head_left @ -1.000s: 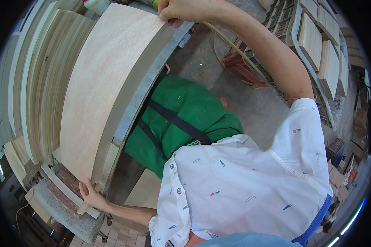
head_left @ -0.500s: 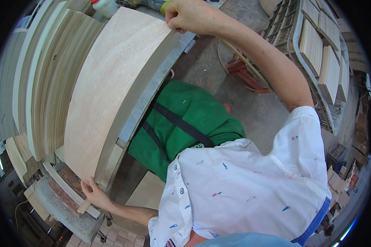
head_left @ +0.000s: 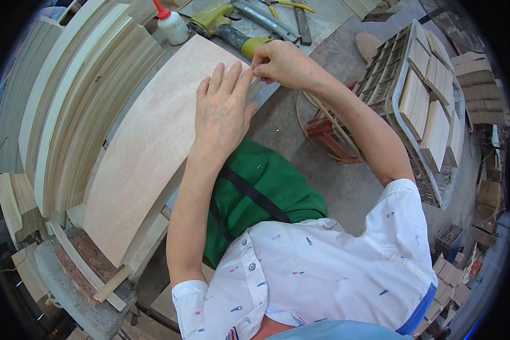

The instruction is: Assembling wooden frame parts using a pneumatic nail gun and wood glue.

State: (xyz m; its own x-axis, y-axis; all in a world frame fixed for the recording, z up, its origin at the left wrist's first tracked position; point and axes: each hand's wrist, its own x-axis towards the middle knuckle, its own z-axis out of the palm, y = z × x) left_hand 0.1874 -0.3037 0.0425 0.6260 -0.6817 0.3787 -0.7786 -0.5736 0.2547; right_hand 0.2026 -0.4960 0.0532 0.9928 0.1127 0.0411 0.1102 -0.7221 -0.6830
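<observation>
A pale curved plywood panel (head_left: 144,133) lies on the bench in front of me, its thick curved edge toward my body. My left hand (head_left: 224,105) rests flat on its far right end, fingers stretched out. Right beside it, my right hand (head_left: 280,63) pinches the panel's far right corner between thumb and fingers; the fingertips are partly hidden. Just beyond that corner lies a yellow-green nail gun (head_left: 212,20) with a dark grip. A white glue bottle (head_left: 173,29) with a red nozzle stands near the panel's far end.
Stacked curved wood strips (head_left: 96,96) stand left of the panel. A stone block (head_left: 85,294) with a thin curved strip and a small wood stick (head_left: 113,283) sits at the near left. At right, a crate (head_left: 395,107) holds wood pieces above a red stool (head_left: 331,139).
My left hand has left the panel's near end and now lies flat at the far end beside my right hand. The view has shifted, showing more of the tools beyond.
</observation>
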